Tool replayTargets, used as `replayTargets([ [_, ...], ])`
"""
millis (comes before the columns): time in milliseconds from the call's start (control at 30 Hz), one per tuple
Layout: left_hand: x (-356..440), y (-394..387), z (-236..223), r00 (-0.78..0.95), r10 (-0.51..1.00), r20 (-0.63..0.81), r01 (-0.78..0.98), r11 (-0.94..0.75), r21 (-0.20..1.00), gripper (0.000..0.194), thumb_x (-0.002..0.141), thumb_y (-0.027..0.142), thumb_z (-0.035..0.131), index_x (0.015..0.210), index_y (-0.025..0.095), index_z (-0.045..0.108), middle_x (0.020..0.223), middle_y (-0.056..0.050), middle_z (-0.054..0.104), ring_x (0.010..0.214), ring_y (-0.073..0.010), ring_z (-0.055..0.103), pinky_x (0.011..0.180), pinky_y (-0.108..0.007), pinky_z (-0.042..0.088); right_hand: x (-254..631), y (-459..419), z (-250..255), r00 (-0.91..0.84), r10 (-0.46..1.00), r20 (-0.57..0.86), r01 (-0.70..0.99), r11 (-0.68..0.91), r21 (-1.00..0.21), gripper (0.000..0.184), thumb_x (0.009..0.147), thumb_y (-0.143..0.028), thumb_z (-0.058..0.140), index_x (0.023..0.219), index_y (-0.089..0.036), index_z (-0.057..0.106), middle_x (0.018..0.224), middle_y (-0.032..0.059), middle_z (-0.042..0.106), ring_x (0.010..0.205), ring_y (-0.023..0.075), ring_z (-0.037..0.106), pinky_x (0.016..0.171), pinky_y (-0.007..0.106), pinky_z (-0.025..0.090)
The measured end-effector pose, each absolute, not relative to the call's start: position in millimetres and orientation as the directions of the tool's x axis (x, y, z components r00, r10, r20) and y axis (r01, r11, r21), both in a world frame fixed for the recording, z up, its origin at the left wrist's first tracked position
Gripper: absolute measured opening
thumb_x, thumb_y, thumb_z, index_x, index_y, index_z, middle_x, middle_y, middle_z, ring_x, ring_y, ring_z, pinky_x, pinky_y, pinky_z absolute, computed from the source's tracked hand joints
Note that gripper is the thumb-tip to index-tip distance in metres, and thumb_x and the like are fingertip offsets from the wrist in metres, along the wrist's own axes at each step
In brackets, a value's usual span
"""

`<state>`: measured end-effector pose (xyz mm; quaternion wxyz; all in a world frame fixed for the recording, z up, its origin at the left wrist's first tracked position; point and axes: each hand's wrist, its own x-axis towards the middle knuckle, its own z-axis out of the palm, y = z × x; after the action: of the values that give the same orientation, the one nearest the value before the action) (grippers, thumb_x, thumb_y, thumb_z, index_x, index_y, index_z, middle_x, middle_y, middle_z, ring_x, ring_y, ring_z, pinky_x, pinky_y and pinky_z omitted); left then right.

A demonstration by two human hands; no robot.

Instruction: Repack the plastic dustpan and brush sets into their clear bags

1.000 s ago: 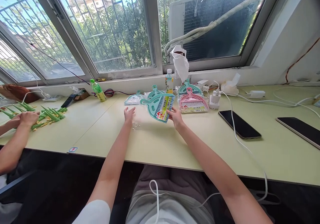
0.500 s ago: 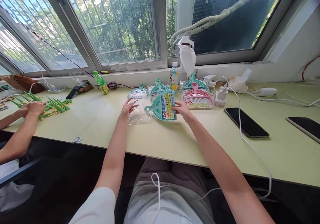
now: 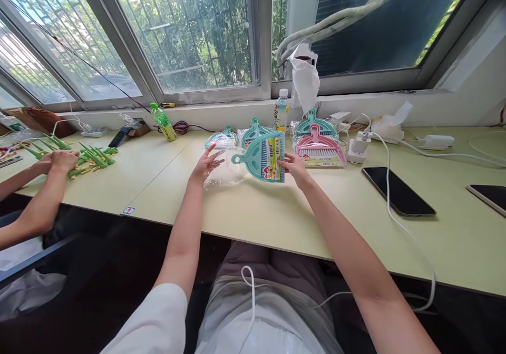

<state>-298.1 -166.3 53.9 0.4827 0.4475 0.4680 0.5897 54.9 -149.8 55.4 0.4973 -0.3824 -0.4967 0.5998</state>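
My right hand (image 3: 294, 168) is closed on the right edge of a teal mini dustpan and brush set (image 3: 259, 159). The set is held up over the table, its handle pointing left, with blue bristles and a yellow label facing me. My left hand (image 3: 205, 165) is at a clear plastic bag (image 3: 228, 170), its fingers curved at the bag's left side. The bag looks puffed out, and its mouth is hard to make out. The dustpan's handle end is close to the bag. Behind stand a wrapped teal set (image 3: 221, 138) and another teal set (image 3: 255, 128).
To the right lie a pink dustpan set (image 3: 320, 146) and a teal one (image 3: 314, 125). A drink bottle (image 3: 281, 110), charger (image 3: 359, 147), white cable (image 3: 389, 185) and phone (image 3: 397, 192) are nearby. At left, another person's hands (image 3: 63, 161) rest by green pointed pieces (image 3: 93, 154).
The dustpan set has turned slightly more upright in my right hand. The clear bag looks rounder beside my left hand. The whole view has shifted a little.
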Motion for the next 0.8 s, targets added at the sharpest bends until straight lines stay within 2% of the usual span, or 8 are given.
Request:
replayTargets([
  [100, -297.8, -167.6, 54.0, -0.102, 0.989, 0.103, -0.196, -0.121, 0.973, 0.069, 0.087, 0.016, 0.06, 0.151, 0.029, 0.037, 0.143, -0.01, 0.057, 0.092, -0.0116, 0.072, 0.076, -0.018, 0.055, 54.2, -151.3, 55.1, -0.219, 0.973, 0.072, -0.21, 0.025, -0.977, 0.032, 0.07, -0.02, 0.076, 0.102, -0.018, 0.072, 0.089, 0.0055, 0.078, 0.085, 0.0234, 0.072, 0.073, 0.035, 0.058],
  [233, -305.4, -168.3, 52.3, -0.15, 0.982, 0.119, -0.285, -0.158, 0.945, 0.066, 0.089, 0.012, 0.056, 0.15, 0.027, 0.038, 0.145, -0.01, 0.055, 0.096, -0.0096, 0.071, 0.081, -0.017, 0.055, 56.7, -149.7, 53.9, -0.247, 0.963, 0.109, -0.198, 0.061, -0.978, 0.04, 0.067, -0.029, 0.08, 0.105, -0.019, 0.072, 0.095, 0.0068, 0.077, 0.091, 0.0261, 0.072, 0.076, 0.038, 0.058],
  [367, -310.7, -167.5, 49.1, -0.18, 0.978, 0.105, -0.372, -0.166, 0.913, 0.062, 0.089, 0.011, 0.055, 0.148, 0.026, 0.043, 0.141, -0.009, 0.059, 0.09, -0.0077, 0.07, 0.074, -0.014, 0.054, 59.3, -146.6, 53.0, -0.241, 0.962, 0.13, -0.181, 0.087, -0.98, 0.048, 0.064, -0.035, 0.083, 0.108, -0.019, 0.072, 0.096, 0.0082, 0.077, 0.095, 0.0296, 0.071, 0.079, 0.041, 0.057],
  [500, -312.6, -165.9, 47.0, -0.176, 0.976, 0.131, -0.416, -0.194, 0.889, 0.056, 0.091, 0.014, 0.051, 0.146, 0.026, 0.046, 0.139, -0.008, 0.06, 0.084, -0.0053, 0.068, 0.064, -0.011, 0.051, 54.1, -148.8, 52.3, -0.269, 0.956, 0.117, -0.168, 0.073, -0.983, 0.046, 0.065, -0.034, 0.082, 0.107, -0.02, 0.072, 0.094, 0.0077, 0.077, 0.094, 0.0292, 0.072, 0.08, 0.042, 0.058],
  [633, -316.5, -162.0, 45.0, -0.23, 0.971, 0.068, -0.325, -0.143, 0.935, 0.051, 0.094, 0.025, 0.053, 0.144, 0.027, 0.046, 0.134, -0.008, 0.063, 0.091, -0.0098, 0.069, 0.069, -0.015, 0.054, 46.9, -154.2, 51.5, -0.335, 0.939, 0.076, -0.174, 0.018, -0.985, 0.042, 0.065, -0.031, 0.081, 0.105, -0.021, 0.073, 0.093, 0.0068, 0.077, 0.092, 0.0268, 0.071, 0.081, 0.042, 0.057],
  [733, -317.2, -156.7, 40.7, -0.226, 0.973, -0.035, -0.193, -0.009, 0.981, 0.057, 0.088, 0.027, 0.065, 0.142, 0.026, 0.047, 0.117, -0.008, 0.069, 0.08, -0.0103, 0.069, 0.065, -0.018, 0.054, 45.5, -155.0, 49.3, -0.35, 0.934, 0.067, -0.203, -0.006, -0.979, 0.041, 0.065, -0.03, 0.081, 0.104, -0.022, 0.073, 0.094, 0.0058, 0.077, 0.089, 0.0245, 0.072, 0.082, 0.041, 0.057],
  [800, -316.2, -154.1, 36.8, -0.21, 0.976, -0.053, -0.124, 0.027, 0.992, 0.064, 0.083, 0.027, 0.072, 0.141, 0.026, 0.046, 0.11, -0.007, 0.07, 0.073, -0.0092, 0.067, 0.063, -0.019, 0.052, 46.5, -153.6, 47.9, -0.342, 0.938, 0.055, -0.229, -0.027, -0.973, 0.039, 0.065, -0.028, 0.081, 0.103, -0.022, 0.073, 0.093, 0.0053, 0.077, 0.086, 0.023, 0.072, 0.083, 0.04, 0.058],
])
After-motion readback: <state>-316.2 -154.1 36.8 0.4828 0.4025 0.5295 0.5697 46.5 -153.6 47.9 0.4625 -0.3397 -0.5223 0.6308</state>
